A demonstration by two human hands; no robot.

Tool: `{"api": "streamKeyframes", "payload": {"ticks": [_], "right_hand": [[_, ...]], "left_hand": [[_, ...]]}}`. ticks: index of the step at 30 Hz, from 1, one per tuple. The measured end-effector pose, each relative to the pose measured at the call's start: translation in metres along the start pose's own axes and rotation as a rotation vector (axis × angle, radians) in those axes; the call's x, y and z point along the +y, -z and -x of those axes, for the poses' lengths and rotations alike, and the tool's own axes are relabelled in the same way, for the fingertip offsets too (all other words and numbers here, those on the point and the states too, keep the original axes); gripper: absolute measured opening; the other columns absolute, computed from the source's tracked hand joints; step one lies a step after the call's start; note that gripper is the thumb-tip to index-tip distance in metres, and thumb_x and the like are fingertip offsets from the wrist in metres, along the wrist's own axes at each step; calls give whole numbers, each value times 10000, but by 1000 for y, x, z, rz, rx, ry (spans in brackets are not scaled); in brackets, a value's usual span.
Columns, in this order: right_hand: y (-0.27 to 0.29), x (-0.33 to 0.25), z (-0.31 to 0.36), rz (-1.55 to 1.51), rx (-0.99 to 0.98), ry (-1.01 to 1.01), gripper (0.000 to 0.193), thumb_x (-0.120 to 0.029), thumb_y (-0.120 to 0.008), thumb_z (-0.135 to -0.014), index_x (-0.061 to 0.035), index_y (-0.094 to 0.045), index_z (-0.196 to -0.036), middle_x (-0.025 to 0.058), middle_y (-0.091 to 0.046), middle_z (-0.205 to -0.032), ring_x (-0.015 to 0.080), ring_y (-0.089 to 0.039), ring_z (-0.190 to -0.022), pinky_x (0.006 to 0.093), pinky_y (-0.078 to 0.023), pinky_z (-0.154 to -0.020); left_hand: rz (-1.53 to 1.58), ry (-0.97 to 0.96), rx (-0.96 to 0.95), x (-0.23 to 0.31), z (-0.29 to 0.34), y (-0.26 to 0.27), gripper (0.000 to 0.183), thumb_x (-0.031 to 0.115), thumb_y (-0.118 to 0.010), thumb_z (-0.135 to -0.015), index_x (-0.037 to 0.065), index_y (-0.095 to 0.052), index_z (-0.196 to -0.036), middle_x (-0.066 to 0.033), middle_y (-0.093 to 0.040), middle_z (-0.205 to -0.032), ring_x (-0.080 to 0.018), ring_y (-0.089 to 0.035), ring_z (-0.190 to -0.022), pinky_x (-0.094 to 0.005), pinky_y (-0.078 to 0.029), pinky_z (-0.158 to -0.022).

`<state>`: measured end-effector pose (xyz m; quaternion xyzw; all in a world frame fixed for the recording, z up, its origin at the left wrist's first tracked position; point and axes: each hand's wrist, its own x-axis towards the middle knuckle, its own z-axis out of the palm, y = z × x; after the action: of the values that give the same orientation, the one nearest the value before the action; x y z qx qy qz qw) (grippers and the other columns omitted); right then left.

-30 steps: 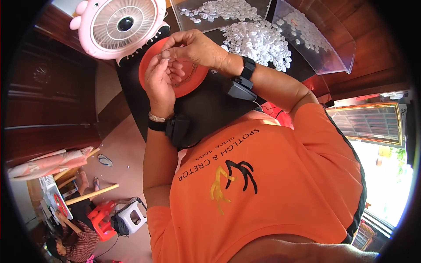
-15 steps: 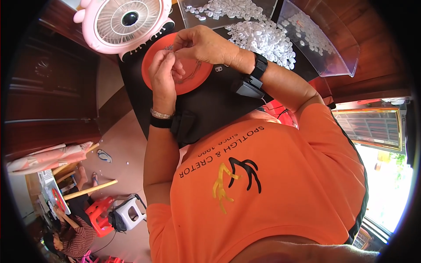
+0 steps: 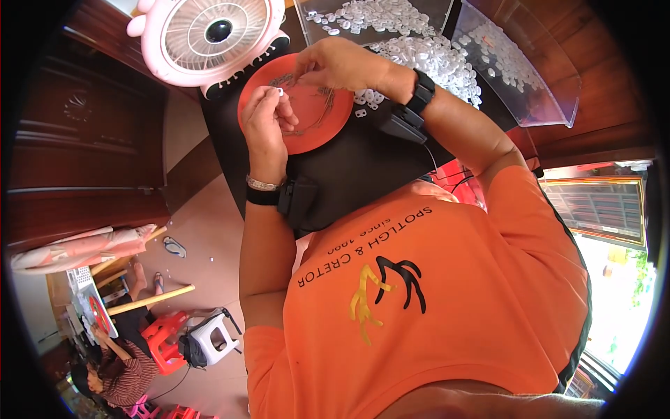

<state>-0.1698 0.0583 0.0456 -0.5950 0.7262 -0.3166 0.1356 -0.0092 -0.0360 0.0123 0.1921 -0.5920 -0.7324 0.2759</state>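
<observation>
Over a round orange-red plate, my left hand is closed, pinching a small white plastic piece between thumb and fingertips. My right hand hovers above the plate's far side, its thumb and fingers drawn together. Whether anything tiny sits in that pinch is too small to see. Thin grey, wire-like bits lie scattered in a ring on the plate. Beyond my right wrist spreads a heap of small white plastic pieces, with a few loose ones near the plate.
A pink fan stands behind the plate on the black tabletop. Clear bins holding more white pieces are at the far right. At lower left, another person sits near red and white stools.
My hands have come apart: the right has drawn away from the left's fingertips, over the plate. The white piece now shows in my left fingers. The whole view has shifted slightly.
</observation>
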Motion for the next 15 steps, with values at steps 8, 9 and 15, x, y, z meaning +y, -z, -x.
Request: {"api": "streamKeyframes", "payload": {"ticks": [8,9,15], "right_hand": [[-24,2,-13,554,-211,-25,169,-198,-593,-746,-85,-678,-837,106,-665,-792,315,-636,-776,426,-503,-673],[-29,9,-17,597,-214,-24,165,-187,-587,-746,-90,-676,-847,106,-663,-789,312,-637,-773,422,-503,-666],[-46,23,-13,634,-160,87,192,-170,-548,-790,-85,-646,-931,116,-660,-801,312,-636,-774,411,-505,-657]], "left_hand": [[-3,26,-18,-2,-3,2,195,187,-457,-900,57,-529,-773,-9,-510,-641,-101,-494,-519,-216,-359,-474],[-3,34,-24,-2,-5,1,192,185,-456,-898,57,-529,-775,-10,-512,-645,-102,-493,-520,-216,-359,-476],[-22,36,-35,-3,-3,0,184,184,-457,-894,55,-530,-785,-5,-508,-647,-101,-491,-521,-216,-358,-481]]}}
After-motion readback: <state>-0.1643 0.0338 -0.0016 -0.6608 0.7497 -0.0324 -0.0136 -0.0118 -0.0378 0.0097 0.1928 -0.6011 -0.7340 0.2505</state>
